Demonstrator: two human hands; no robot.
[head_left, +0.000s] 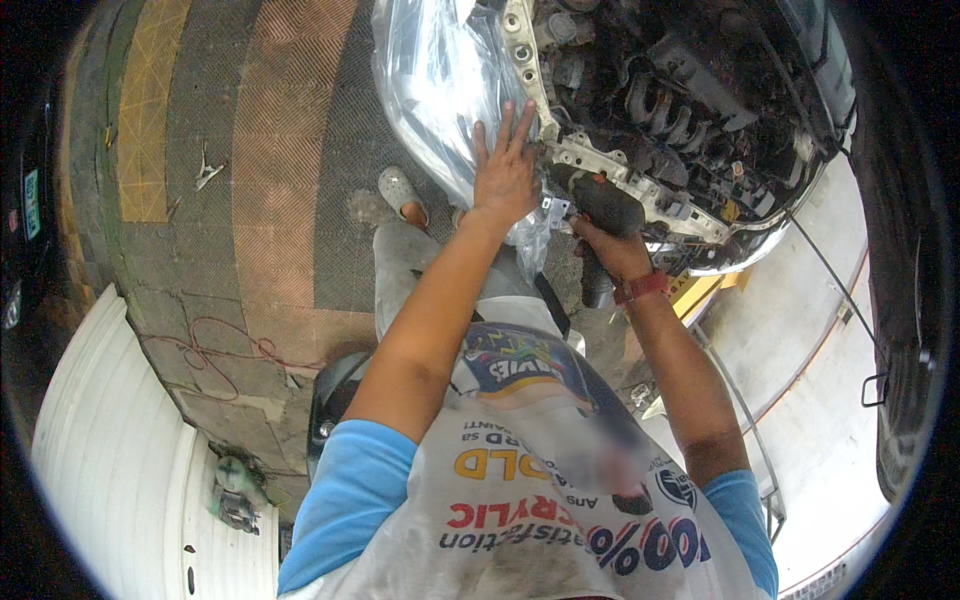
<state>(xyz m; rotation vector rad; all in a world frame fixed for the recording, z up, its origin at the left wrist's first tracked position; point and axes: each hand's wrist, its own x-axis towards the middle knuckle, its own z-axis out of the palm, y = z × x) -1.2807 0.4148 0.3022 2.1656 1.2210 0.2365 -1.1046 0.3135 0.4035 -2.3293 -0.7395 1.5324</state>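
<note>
A silvery car part wrapped in clear plastic film [430, 95], shaped like a bumper, stands along the front of the car. My left hand [505, 182] lies on its near end with the fingers spread. In my right hand [622, 252] is a black cordless drill [606, 205], its handle gripped and its body close to the pale metal front frame [640, 195] of the car. A small metal bracket [556, 210] shows between my hands, beside the drill. The drill's tip is hidden.
The open engine bay [680, 90] lies beyond the frame. At right stands a white panel [810, 310], and a thin rod [835, 275] crosses there. A red cord [215, 350] and a white scrap [208, 167] lie on the paved floor at left. A green machine [240, 490] sits lower left.
</note>
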